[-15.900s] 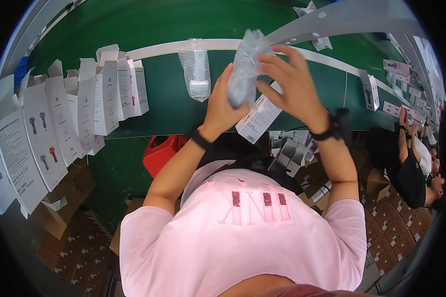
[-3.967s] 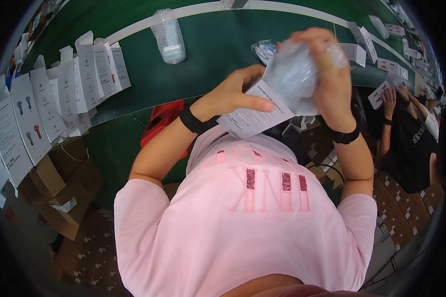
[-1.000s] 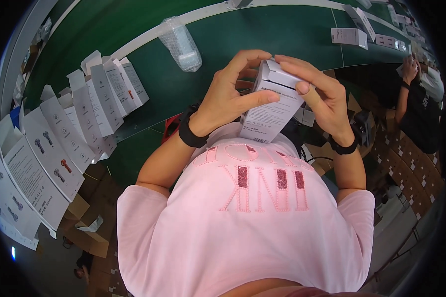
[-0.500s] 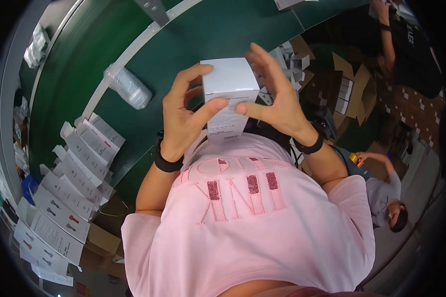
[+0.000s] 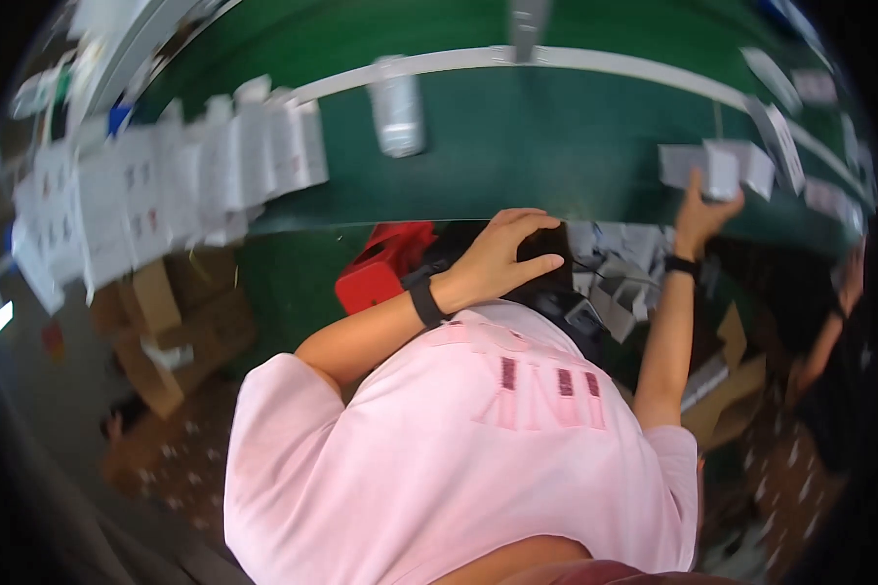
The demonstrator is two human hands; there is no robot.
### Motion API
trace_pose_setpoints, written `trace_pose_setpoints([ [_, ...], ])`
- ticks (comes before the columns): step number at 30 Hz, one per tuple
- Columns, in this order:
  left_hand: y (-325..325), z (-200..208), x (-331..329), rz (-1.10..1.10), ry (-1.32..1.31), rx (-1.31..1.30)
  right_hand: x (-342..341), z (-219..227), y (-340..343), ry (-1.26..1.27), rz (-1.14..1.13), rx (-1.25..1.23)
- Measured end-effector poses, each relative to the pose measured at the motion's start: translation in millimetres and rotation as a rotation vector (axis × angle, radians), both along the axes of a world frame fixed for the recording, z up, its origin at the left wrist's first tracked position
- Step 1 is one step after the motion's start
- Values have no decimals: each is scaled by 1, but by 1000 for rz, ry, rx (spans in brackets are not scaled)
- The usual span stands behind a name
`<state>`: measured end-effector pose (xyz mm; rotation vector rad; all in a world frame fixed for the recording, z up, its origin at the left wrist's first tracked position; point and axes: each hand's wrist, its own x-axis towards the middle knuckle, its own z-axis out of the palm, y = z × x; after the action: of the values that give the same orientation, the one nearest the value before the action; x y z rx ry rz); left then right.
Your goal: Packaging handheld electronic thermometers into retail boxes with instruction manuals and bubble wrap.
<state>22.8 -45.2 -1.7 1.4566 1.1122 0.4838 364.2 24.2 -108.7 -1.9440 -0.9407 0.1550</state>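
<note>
My right hand (image 5: 704, 216) reaches out to the right side of the green table (image 5: 537, 146). Its thumb and fingers sit on either side of a small white box (image 5: 721, 174), which stands among other white boxes (image 5: 754, 168). My left hand (image 5: 502, 261) hovers in front of my body, just short of the table's near edge. Nothing is in it, and its thumb and fingers are apart. A black band circles each wrist. Motion blurs the picture somewhat.
Unfolded printed white cartons (image 5: 156, 185) overlap along the left of the table. A plastic-wrapped roll-shaped pack (image 5: 397, 109) lies near the metal rail. Below the edge are a red object (image 5: 380, 265) and cardboard boxes (image 5: 180, 312). Another person's arm (image 5: 834, 317) shows at far right.
The view has swung right. The white box held before my chest in both hands is now out at the right with my right hand, while my left hand has let go and stays near my body.
</note>
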Motion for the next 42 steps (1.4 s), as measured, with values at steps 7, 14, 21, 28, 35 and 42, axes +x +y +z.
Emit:
trace_pose_setpoints([
  [7,-16,-43,-100,507,400,189,-54,23,-21,-478,260,-34],
  [14,-2,-22,-186,800,439,411,-215,91,7,155,732,12],
  [21,-30,133,-237,908,176,655,-340,137,62,400,1053,48],
  [28,-34,322,-373,886,1224,1354,-415,192,75,607,1264,170],
  [35,40,336,-466,775,1408,402,-432,185,62,590,1351,93],
  [42,73,334,-498,578,1636,329,-432,204,55,562,1428,107],
])
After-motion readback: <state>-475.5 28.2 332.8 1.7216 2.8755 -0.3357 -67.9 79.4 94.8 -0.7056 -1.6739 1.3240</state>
